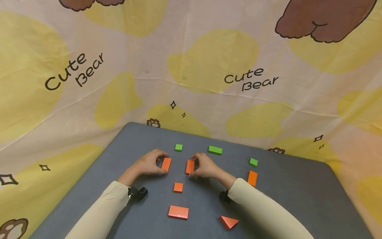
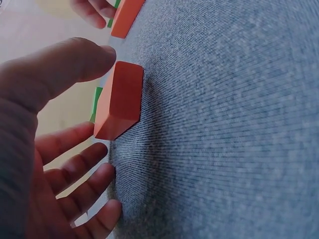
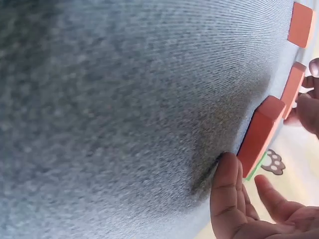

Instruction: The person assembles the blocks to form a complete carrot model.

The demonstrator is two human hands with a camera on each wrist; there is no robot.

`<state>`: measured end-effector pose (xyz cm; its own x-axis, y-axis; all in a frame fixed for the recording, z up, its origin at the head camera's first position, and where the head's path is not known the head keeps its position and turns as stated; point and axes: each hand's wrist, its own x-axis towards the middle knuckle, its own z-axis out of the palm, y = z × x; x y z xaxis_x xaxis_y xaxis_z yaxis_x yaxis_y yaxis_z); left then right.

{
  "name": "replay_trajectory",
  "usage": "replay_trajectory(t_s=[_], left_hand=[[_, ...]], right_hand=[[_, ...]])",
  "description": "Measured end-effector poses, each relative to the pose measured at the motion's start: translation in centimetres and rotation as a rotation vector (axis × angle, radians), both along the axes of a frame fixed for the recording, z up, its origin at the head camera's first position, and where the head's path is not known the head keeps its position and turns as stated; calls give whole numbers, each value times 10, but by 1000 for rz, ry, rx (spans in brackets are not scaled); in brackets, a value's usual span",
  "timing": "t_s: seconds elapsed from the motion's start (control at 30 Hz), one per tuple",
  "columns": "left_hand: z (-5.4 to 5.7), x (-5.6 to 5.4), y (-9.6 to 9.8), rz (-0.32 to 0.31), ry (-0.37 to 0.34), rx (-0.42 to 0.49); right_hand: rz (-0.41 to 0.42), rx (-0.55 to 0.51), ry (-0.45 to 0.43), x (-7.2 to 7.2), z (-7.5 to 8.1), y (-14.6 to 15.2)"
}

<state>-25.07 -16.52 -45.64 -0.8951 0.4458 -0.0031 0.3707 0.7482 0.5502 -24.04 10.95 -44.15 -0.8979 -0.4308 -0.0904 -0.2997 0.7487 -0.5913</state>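
Note:
Two red blocks lie side by side on the grey table, one beside each hand. In the head view my left hand (image 1: pixel 150 162) curves loosely around the left red block (image 1: pixel 166 165). The left wrist view puts the thumb (image 2: pixel 94 57) just off one end of that block and the index finger (image 2: pixel 70 141) at its other end; the other fingers are spread. My right hand (image 1: pixel 206 167) is at the right red block (image 1: pixel 189 167), fingertips close to its ends. In the right wrist view, its fingers (image 3: pixel 228 184) are extended beside the block, not wrapped around it.
Nearer me lie an orange square block (image 1: pixel 178 187), a salmon rectangular block (image 1: pixel 178 212) and a red triangular block (image 1: pixel 228 222). Green blocks (image 1: pixel 215 150) stand farther back. An orange block (image 1: pixel 252 178) lies beyond the right sleeve. A printed cloth (image 1: pixel 203 66) hangs behind the table.

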Motion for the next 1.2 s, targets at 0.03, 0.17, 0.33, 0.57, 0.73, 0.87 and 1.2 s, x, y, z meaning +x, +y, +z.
replay_trajectory(t_s=[0.03,0.17,0.33,0.57,0.73,0.87,1.2], left_hand=[[0,0,0,-1,-1,-1],[1,0,0,0,-7,-6],[-1,-1,0,-6,-3,-19],[-2,-1,0,-20,-3,-33],[0,-1,-2,-30,4,-29],[1,-2,-2,-28,4,-51],[4,-2,-1,-41,7,-46]], right_hand=[[-2,7,5,0,0,-1],[-13,19,-7,-2,0,-5],[-14,45,-2,-3,-2,-6],[-8,71,26,-5,-3,-8],[-1,80,33,-5,4,-6],[-17,60,19,-2,13,1],[-77,60,-20,4,19,29]])
